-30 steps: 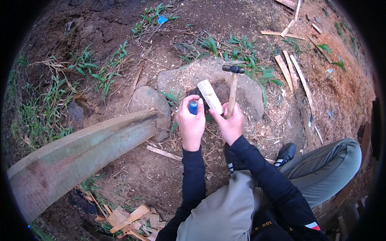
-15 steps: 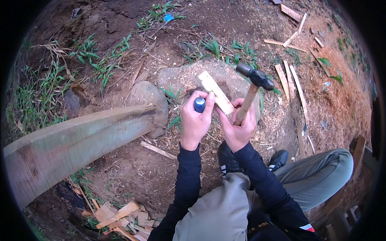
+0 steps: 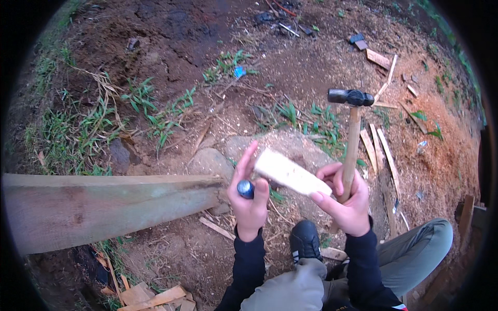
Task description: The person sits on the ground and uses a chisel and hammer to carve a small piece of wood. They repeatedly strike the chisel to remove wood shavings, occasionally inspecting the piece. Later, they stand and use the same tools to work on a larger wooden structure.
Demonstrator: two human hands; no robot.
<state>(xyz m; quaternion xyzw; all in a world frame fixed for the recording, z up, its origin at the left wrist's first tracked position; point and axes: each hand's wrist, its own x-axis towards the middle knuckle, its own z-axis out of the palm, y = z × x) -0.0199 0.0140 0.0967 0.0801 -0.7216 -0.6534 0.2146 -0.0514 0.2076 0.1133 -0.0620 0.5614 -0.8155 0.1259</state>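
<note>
My left hand (image 3: 249,210) holds a blue-handled tool (image 3: 245,189) in its palm; only the round handle end with a pale cap shows, the rest is hidden. Its index finger and thumb stand away from the handle. A ball-peen hammer (image 3: 351,132) with a dark head and wooden handle rises upright from my right hand (image 3: 351,205). That same hand pinches one end of a short pale wood block (image 3: 290,172), slightly blurred, between thumb and fingers. The block's far end slants up toward my left hand's fingers, and I cannot tell whether it touches them.
A thick wooden beam (image 3: 114,210) reaches in from the left to a rounded stone (image 3: 210,161). A broad flat stone (image 3: 282,142) lies beyond my hands. Wood offcuts (image 3: 161,299) are piled at the lower left, and strips (image 3: 389,160) lie on the right. My shoe (image 3: 305,241) is close below.
My hands have moved apart; the left has let go of the wood block, which the right now holds alone. The hammer has swung more upright and shifted right. The view has shifted too.
</note>
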